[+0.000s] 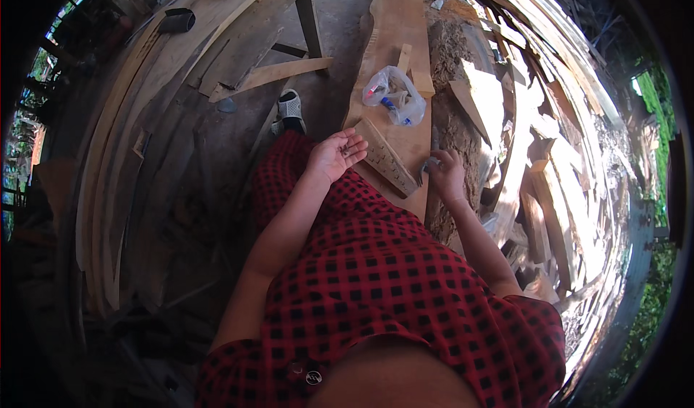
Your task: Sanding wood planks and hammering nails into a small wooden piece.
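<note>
My left hand (334, 156) is turned palm up, its fingers loosely curled round a few small dark pieces that look like nails. Just right of it a wooden block (387, 158) lies aslant on a wide plank (387, 32). Rows of small dark dots, perhaps nail heads, mark the block's near half. My right hand (450, 175) is at the plank's right edge, its fingers closed on a grey curved metal tool (425, 168) that looks like a hammer. Much of that tool is hidden by the fingers.
A clear plastic bag (394, 95) with red and blue items sits on the plank, beside small wood pieces (405, 59). Rough bark-edged timber (452, 53) and piled offcuts (542, 191) crowd the right. Long boards (134, 126) and a dark cylinder (177, 21) are left.
</note>
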Action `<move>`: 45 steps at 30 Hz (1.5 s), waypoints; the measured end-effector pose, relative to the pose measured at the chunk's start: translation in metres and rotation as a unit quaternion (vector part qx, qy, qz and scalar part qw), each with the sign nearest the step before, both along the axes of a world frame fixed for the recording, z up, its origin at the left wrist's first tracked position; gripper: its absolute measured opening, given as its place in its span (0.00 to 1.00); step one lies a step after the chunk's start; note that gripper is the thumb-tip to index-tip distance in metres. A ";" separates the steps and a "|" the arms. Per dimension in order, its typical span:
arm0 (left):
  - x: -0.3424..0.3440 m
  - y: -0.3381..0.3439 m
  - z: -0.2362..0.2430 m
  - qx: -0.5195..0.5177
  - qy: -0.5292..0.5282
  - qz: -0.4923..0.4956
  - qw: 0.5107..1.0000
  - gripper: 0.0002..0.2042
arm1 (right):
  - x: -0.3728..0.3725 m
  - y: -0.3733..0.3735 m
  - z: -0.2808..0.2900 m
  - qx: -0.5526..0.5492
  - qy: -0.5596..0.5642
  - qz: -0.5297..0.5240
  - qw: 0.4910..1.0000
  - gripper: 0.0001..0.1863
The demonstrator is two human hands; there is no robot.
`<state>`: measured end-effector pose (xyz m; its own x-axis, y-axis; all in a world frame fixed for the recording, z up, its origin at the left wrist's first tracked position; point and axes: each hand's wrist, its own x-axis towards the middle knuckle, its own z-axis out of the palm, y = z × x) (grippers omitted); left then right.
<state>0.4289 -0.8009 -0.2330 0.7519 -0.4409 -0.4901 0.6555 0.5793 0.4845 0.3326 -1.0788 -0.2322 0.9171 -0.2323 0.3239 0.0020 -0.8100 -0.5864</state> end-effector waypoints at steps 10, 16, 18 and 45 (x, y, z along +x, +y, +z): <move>-0.019 -0.007 0.022 -0.013 -0.032 -0.001 0.999 0.14 | 0.043 0.121 0.065 -0.020 -0.115 0.255 0.960 0.10; -0.031 -0.015 0.003 -0.014 0.010 -0.026 1.000 0.14 | 0.034 0.119 0.058 -0.024 -0.115 0.242 0.963 0.09; -0.031 -0.017 0.007 -0.001 -0.005 -0.023 1.000 0.13 | 0.031 0.118 0.059 -0.039 -0.110 0.237 0.964 0.08; -0.038 -0.021 0.018 0.159 -0.144 -0.065 0.975 0.08 | 0.039 0.090 0.032 0.237 0.083 0.258 0.933 0.08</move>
